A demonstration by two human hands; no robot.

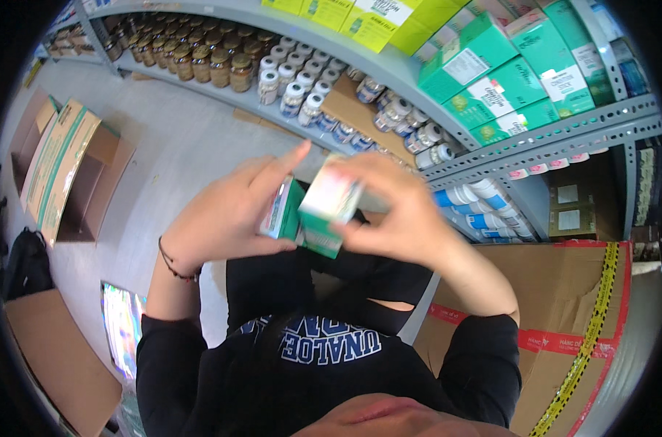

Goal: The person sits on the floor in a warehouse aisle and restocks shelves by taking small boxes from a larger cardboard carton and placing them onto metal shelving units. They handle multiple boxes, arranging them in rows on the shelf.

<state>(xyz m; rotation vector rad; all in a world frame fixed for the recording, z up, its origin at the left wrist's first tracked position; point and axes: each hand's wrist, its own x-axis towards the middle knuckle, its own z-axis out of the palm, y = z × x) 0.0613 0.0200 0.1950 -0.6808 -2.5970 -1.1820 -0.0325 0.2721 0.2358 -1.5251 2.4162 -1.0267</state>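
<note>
In front of my lap, both hands hold small boxes in the air. My left hand [232, 211] has its fingers and thumb around a green box [291, 213] with a pale printed face. A second box, white and pink above with a green lower part [329, 200], is gripped by my right hand [400, 207] between thumb and fingers. The two boxes are side by side, very close together; whether they touch I cannot tell. Motion blurs the right hand and its box a little.
Ahead, a grey metal shelf [389, 40] carries brown jars [200, 64], white bottles [294, 95] and green cartons [491, 91]. An open cardboard box [83, 182] stands at left, near a black bag [28, 262]. A large taped carton [535, 291] is close on my right.
</note>
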